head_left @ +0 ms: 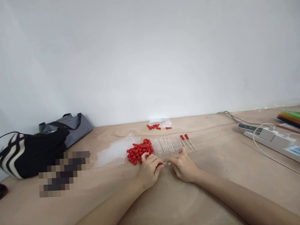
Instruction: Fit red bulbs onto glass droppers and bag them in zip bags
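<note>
My left hand (149, 170) is closed on a red rubber dropper bulb (160, 164), low over the table. Between my two hands runs a thin clear glass tube (165, 163), one end at the bulb and the other pinched in the fingers of my right hand (182, 165). Just beyond my left hand lies a heap of red bulbs (139, 151). A row of loose glass tubes (166, 145) stretches right from the heap. Two droppers (189, 142), each a tube with a red bulb on its end, lie at the row's right.
Clear plastic bags (114, 150) lie left of the heap. More red bulbs (153, 127) sit by a small bag near the wall. A white power strip (278, 143) with cables is at right, beside coloured folders (295, 119). Black (42, 150) and striped bags (73, 127) stand left.
</note>
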The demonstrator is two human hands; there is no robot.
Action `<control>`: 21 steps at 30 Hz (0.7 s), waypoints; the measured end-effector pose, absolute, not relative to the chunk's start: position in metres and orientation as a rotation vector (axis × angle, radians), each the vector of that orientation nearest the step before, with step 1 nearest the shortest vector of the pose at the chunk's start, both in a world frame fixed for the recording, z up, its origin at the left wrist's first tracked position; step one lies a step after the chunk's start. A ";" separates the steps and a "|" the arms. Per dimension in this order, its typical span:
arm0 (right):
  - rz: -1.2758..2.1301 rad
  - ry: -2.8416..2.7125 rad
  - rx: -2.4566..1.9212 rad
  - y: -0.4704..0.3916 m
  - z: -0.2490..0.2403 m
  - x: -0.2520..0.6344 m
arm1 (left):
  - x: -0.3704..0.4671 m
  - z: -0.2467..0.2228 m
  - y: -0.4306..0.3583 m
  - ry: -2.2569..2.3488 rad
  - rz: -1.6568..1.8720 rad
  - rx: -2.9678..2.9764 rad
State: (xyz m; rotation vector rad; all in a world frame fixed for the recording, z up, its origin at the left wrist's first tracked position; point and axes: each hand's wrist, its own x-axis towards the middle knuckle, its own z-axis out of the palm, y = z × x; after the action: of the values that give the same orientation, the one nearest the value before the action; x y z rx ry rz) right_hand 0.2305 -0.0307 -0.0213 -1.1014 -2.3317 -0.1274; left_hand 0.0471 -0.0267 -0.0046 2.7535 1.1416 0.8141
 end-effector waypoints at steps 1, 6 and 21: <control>-0.092 -2.338 -1.110 -0.031 -0.020 0.230 | 0.047 -0.004 -0.027 1.144 0.807 2.753; 0.106 -2.368 -1.120 -0.031 -0.015 0.232 | 0.044 -0.002 -0.025 1.123 0.792 2.765; -0.039 -2.213 -0.929 -0.030 -0.021 0.238 | 0.041 -0.003 -0.024 1.195 0.949 2.654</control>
State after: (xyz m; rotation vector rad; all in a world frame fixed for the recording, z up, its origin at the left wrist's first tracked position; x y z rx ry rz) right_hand 0.2376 -0.0302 -0.0214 -0.9290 -2.2135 -0.0389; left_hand 0.0406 -0.0238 -0.0029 2.6536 1.1951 0.9487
